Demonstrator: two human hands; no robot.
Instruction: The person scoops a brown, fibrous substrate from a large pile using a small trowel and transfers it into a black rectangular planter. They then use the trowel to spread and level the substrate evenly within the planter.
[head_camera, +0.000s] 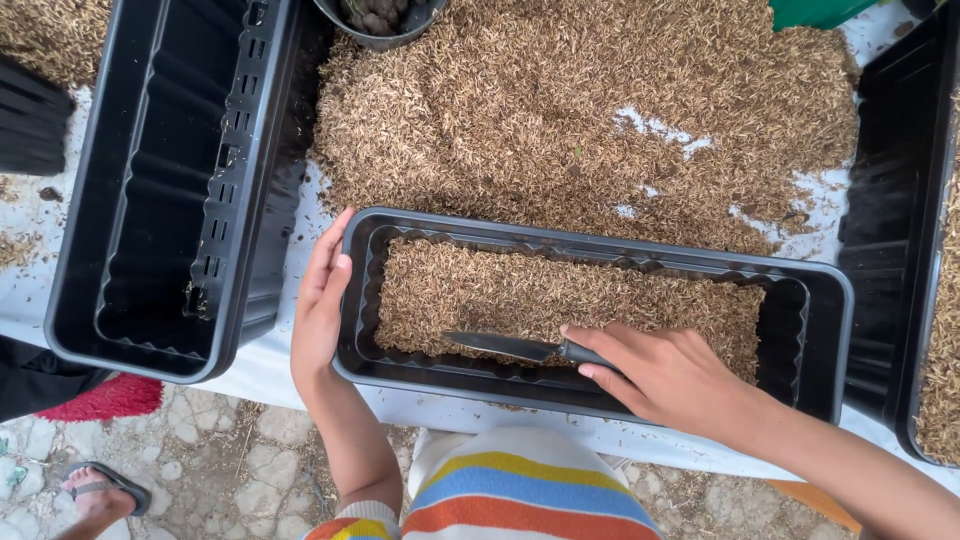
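Note:
A long black planter box (840, 300) lies across the table in front of me, filled with brown husk-like material (560, 295). My left hand (320, 305) rests flat against the box's left end wall, fingers together. My right hand (665, 375) reaches into the box from the near side and grips the handle of a small dark trowel (500, 347), whose blade lies flat on the husk surface, pointing left.
A large heap of loose husk (560, 100) covers the white table sheet behind the box. An empty black planter (170, 190) stands at the left, another black planter (900, 200) at the right edge. A dark pot (380, 20) sits at the top. A sandalled foot (100, 490) is on the stone floor.

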